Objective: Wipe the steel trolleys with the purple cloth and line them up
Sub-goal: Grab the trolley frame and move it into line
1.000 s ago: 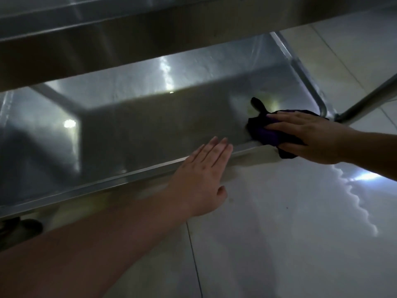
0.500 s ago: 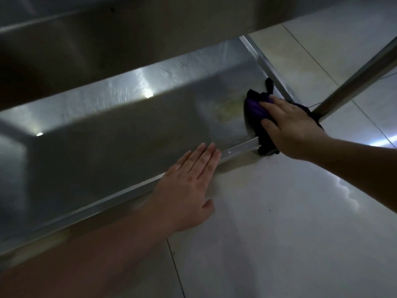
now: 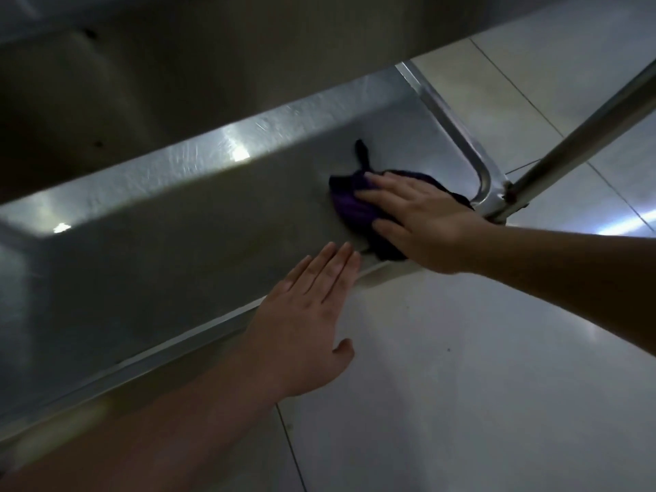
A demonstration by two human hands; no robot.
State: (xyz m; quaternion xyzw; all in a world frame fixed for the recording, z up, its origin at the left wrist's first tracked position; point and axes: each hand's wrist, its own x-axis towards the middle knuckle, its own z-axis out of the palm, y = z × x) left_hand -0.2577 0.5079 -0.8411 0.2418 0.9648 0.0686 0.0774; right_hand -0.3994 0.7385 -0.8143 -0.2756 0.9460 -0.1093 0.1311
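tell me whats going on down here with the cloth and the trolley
A person is wiping the lower shelf of a steel trolley. The right hand presses a purple cloth flat against the shelf near its right-hand corner, beside the upright leg. The left hand lies open, fingers straight, over the shelf's front rim, holding nothing. A tiled floor lies below.

Right hand slid purple cloth leftward along shelf — away from corner post.
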